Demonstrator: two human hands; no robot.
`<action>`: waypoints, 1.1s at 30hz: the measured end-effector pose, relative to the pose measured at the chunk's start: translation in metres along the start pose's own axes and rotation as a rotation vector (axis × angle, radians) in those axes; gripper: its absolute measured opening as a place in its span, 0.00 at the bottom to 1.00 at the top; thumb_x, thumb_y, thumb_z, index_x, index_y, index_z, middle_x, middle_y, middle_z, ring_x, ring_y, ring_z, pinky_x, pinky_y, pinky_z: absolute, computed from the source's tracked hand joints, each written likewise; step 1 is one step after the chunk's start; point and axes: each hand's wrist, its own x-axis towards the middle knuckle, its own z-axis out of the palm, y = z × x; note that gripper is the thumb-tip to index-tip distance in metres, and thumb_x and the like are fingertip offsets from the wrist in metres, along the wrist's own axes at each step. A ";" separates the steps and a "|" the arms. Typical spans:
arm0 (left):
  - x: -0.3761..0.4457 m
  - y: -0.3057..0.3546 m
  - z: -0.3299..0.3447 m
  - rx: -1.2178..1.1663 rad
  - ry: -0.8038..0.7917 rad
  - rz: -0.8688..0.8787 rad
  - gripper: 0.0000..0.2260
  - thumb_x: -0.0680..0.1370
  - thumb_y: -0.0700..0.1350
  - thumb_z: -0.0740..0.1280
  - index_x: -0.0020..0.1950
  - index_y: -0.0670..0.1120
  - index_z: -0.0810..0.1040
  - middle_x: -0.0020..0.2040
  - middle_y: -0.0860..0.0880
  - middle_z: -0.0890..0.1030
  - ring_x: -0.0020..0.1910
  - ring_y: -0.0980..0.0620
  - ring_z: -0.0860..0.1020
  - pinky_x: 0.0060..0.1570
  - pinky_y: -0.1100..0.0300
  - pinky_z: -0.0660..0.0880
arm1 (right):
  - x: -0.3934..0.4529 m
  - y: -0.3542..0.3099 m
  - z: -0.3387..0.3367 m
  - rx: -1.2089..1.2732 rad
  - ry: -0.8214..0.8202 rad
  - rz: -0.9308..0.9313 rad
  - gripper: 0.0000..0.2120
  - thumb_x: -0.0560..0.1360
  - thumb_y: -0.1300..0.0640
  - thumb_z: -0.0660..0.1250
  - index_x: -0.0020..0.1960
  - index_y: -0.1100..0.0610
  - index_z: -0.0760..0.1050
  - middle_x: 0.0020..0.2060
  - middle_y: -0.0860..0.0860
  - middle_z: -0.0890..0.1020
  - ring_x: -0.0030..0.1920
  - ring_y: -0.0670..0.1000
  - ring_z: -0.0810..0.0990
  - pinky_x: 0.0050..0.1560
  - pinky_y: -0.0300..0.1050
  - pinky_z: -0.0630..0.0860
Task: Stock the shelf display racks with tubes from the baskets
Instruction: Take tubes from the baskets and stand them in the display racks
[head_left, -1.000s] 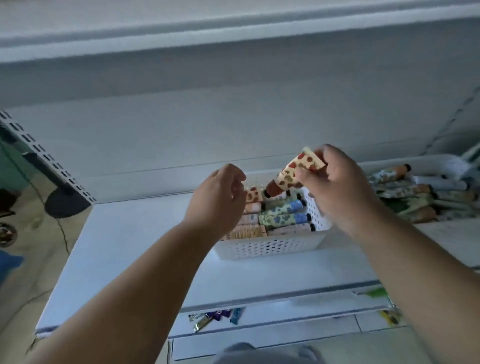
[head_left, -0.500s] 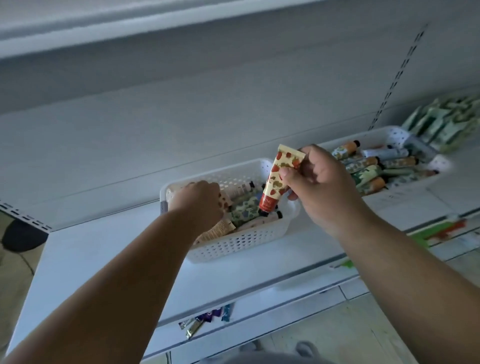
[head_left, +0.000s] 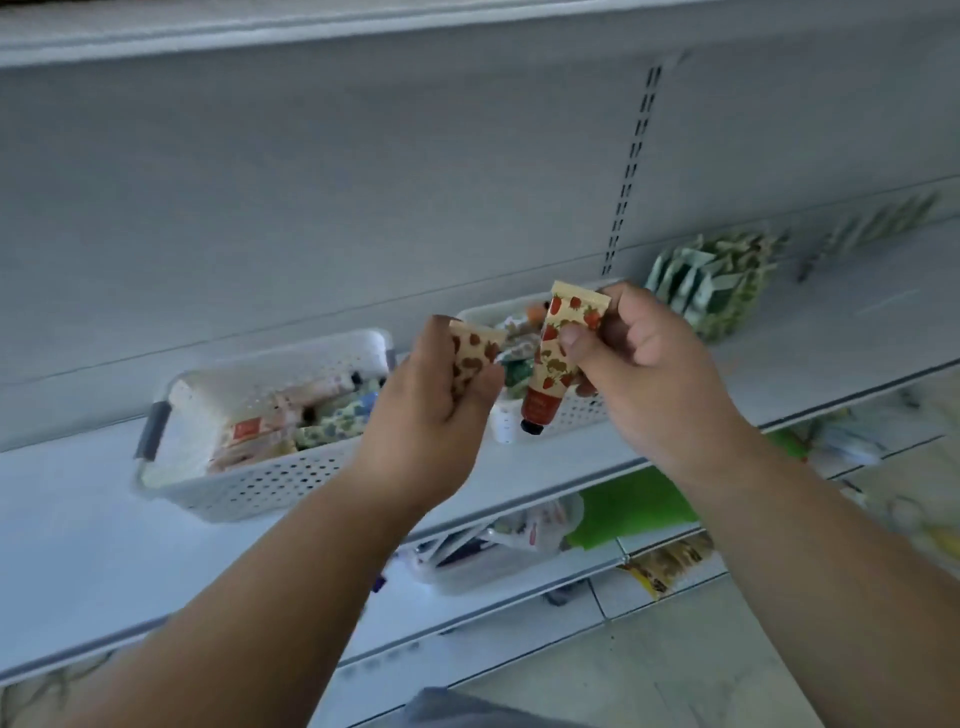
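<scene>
My right hand (head_left: 644, 374) pinches a cream tube printed with red strawberries (head_left: 556, 358), cap pointing down, above the shelf. My left hand (head_left: 431, 410) grips a cream tube with brown spots (head_left: 475, 353); only its flat end shows above the fingers. Both hands hover in front of a white perforated basket (head_left: 556, 415) of tubes, which they mostly hide. A second white basket (head_left: 249, 483) with a grey handle sits to the left, holding several tubes lying flat.
The baskets stand on a white shelf (head_left: 78, 540). A row of green-patterned tubes (head_left: 717, 286) stands upright at the right. Lower shelves hold a clear bag (head_left: 498, 551), a green packet (head_left: 634, 509) and other small goods. A slotted upright (head_left: 631, 166) runs up the back panel.
My left hand has come up out of the left basket holding the brown-spotted tube. The view has swung right, so the baskets sit further left. The strawberry tube stays in my right hand.
</scene>
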 end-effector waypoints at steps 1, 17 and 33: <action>0.001 0.015 0.023 -0.028 -0.008 -0.003 0.06 0.80 0.50 0.62 0.46 0.53 0.65 0.36 0.53 0.76 0.34 0.58 0.75 0.32 0.56 0.73 | -0.004 0.006 -0.025 -0.010 0.004 0.002 0.01 0.78 0.57 0.67 0.48 0.52 0.75 0.38 0.50 0.82 0.41 0.52 0.82 0.46 0.58 0.80; 0.088 0.123 0.264 -0.140 -0.153 0.058 0.09 0.79 0.58 0.55 0.46 0.53 0.66 0.35 0.51 0.75 0.34 0.52 0.75 0.36 0.43 0.75 | 0.041 0.097 -0.281 -0.256 0.150 0.089 0.04 0.78 0.51 0.65 0.46 0.50 0.72 0.38 0.52 0.82 0.39 0.58 0.80 0.41 0.63 0.78; 0.146 0.153 0.376 -0.102 0.009 -0.150 0.07 0.79 0.52 0.57 0.45 0.50 0.66 0.34 0.51 0.74 0.33 0.51 0.73 0.33 0.48 0.72 | 0.189 0.196 -0.369 -0.514 -0.108 -0.046 0.06 0.78 0.51 0.66 0.50 0.53 0.72 0.36 0.48 0.78 0.35 0.45 0.76 0.32 0.41 0.70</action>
